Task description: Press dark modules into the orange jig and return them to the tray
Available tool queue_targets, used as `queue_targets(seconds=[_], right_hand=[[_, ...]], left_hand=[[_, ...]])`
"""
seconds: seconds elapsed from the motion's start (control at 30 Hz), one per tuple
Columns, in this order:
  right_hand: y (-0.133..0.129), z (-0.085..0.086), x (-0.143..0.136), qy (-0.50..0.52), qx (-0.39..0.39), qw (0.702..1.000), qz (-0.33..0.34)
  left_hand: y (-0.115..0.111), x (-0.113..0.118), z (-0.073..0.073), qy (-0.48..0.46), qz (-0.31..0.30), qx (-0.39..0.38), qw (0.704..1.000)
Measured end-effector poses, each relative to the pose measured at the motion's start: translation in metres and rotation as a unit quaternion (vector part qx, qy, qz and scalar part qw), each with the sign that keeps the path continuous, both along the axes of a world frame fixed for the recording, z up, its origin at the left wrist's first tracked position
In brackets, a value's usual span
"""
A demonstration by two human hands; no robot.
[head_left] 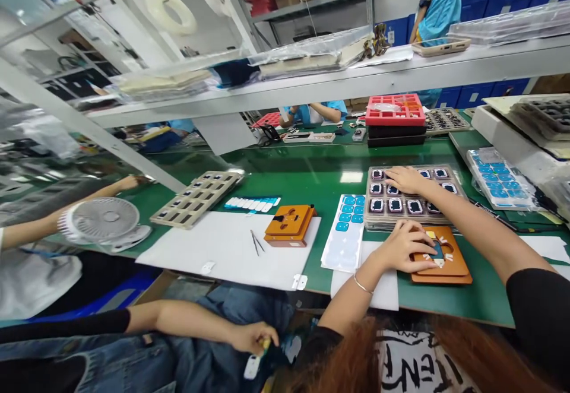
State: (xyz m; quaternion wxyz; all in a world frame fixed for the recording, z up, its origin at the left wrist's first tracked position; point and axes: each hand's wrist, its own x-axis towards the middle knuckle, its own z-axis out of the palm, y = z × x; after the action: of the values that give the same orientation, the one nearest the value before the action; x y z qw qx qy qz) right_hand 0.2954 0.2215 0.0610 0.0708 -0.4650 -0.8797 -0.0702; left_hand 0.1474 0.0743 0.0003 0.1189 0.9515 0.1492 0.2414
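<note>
The left hand pressed fingers down on an orange jig near the table's front edge; the right hand, fingers spread, rested on the parts tray just behind.

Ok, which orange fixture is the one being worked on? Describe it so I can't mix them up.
On the green bench, look right of centre, just below the grey tray of small parts. The orange fixture there lies under the left hand; its twin, further left on white paper, sits untouched.
</note>
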Motion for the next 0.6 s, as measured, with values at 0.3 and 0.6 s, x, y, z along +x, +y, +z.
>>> queue_targets(seconds=[0.3,0.6], right_hand=[[0.010,-0.008,-0.021,0.014,-0.032,0.999,-0.022],[0.025,-0.005,-0.057,0.047,-0.016,0.998,-0.023]], left_hand=[[-0.003,0.001,0.002,0.020,0.001,-0.008,1.000],[-0.001,0.002,0.000,0.033,0.017,-0.007,0.999]])
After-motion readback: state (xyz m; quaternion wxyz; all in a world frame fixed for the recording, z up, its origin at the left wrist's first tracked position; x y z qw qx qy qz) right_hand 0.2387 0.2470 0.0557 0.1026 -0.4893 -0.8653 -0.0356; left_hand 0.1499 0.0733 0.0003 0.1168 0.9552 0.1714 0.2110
